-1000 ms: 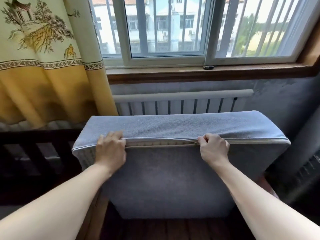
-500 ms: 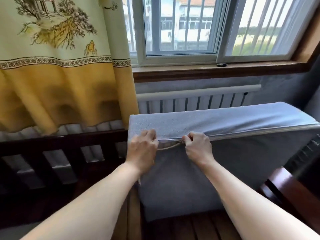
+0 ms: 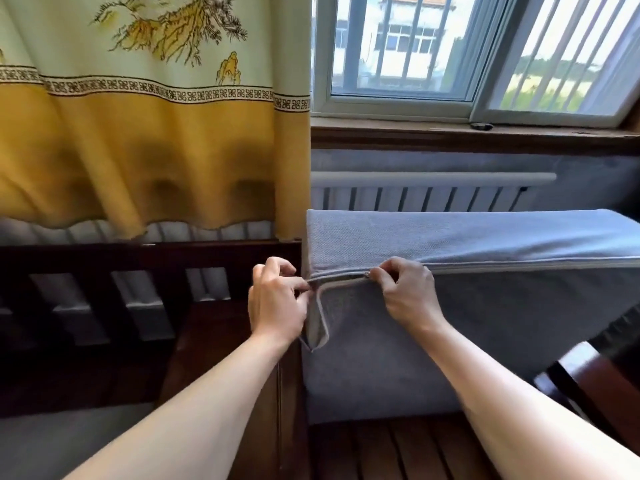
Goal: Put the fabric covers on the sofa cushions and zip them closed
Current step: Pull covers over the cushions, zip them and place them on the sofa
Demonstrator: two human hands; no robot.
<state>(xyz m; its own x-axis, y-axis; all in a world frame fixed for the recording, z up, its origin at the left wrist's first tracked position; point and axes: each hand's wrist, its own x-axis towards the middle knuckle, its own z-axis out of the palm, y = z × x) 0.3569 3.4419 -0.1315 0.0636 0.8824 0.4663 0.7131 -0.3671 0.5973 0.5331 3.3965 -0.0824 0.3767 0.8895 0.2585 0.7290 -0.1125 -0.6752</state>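
Under the window: a thick slab cushion (image 3: 485, 341) stands on its long edge on a dark slatted wooden seat (image 3: 398, 448), its top edge level with the radiator behind it.
Cover (image 3: 450, 237): grey-blue woven fabric with a fine pebbled grain, pulled smooth over the block and squared at the corners; pale piping runs along the seams.
Zipper (image 3: 519, 267): a pale straight line along the upper front edge, closed from the right side of the view up to the small metal pull (image 3: 367, 274); left of the pull a short stretch at the corner gapes slightly.
Corner flap (image 3: 317, 323): at the cushion's left end a loose fold of the cover hangs down in a limp point, edged in the same piping.
Right hand (image 3: 405, 292): thumb and forefinger pressed together on the zipper pull, the other fingers curled in against the fabric.
Left hand (image 3: 277, 303): just beside the cushion's left corner, fingertips pinched on the cover's edge at the end of the zipper, the remaining fingers bent and loose above.
Curtain (image 3: 138, 133): heavy drape to the left, cream above with an inked landscape print, a key-pattern band, mustard yellow below in soft folds.
Radiator (image 3: 415, 199): white, ribbed, with a round pipe across its top.
Sofa frame (image 3: 104, 282): dark glossy wood, square rails and gaps.
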